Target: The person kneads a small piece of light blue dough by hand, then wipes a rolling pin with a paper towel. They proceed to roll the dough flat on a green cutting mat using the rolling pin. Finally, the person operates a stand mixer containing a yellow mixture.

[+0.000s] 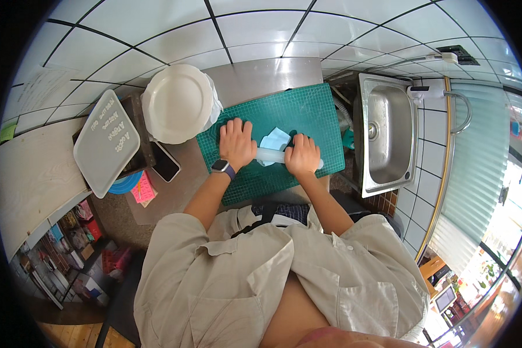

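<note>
My left hand (pixel 237 142), with a watch on its wrist, presses over the left end of a pale translucent rolling pin (pixel 270 155) and hides that end. My right hand (pixel 303 155) grips the pin nearer its other end, which sticks out past the little finger. Beneath the pin lies a thin light-blue sheet (pixel 276 138) of what looks like clay or dough. Most of it shows beyond the pin, a small part on the near side. A dark small shape lies beside my right fingertips. All this rests on a green gridded cutting mat (pixel 304 108).
White scalloped plates (pixel 178 102) are stacked left of the mat. Near them are a phone (pixel 166 162), a pink notepad (pixel 143 187) and a grey tray with raised letters (pixel 108 143) on a dark box. A steel sink (pixel 389 130) stands right; a tiled wall (pixel 261 30) closes the back.
</note>
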Tool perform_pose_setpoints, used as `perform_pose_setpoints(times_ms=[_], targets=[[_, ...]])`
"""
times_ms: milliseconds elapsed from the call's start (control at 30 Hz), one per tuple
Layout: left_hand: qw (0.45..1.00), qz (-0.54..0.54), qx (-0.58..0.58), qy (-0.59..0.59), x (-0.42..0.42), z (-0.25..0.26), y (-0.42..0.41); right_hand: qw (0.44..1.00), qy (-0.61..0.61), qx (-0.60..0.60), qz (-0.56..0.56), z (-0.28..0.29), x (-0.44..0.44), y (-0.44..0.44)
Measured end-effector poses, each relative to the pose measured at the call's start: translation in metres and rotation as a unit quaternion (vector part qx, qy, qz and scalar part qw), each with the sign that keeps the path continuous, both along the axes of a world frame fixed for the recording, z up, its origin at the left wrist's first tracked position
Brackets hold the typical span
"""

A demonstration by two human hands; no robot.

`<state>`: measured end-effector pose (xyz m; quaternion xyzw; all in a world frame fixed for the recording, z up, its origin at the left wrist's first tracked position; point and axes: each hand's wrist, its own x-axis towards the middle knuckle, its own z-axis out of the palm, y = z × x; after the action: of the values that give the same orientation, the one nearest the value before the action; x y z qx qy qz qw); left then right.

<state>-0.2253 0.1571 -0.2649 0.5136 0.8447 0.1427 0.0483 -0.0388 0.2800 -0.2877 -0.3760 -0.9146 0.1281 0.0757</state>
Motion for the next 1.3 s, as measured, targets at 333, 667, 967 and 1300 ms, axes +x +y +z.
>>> perform_pose_setpoints(times_ms=[333,667,967,1300], targets=[[0.998,-0.039,0.053,0.021,-0.027,-0.008,0.047,0.998,0.023,0.003,-0.052,-0.007,-0.019,0.028],[0.998,-0.025,0.062,0.007,0.024,-0.020,-0.031,0.996,0.057,0.067,0.032,0.003,0.010,-0.020],[0.999,-0.027,-0.016,0.033,0.056,-0.019,-0.067,0.991,0.041,0.055,0.116,-0.007,0.043,-0.035],[0.990,-0.082,0.035,0.112,0.085,-0.040,-0.108,0.985,0.050,0.007,0.163,-0.001,0.070,-0.044]])
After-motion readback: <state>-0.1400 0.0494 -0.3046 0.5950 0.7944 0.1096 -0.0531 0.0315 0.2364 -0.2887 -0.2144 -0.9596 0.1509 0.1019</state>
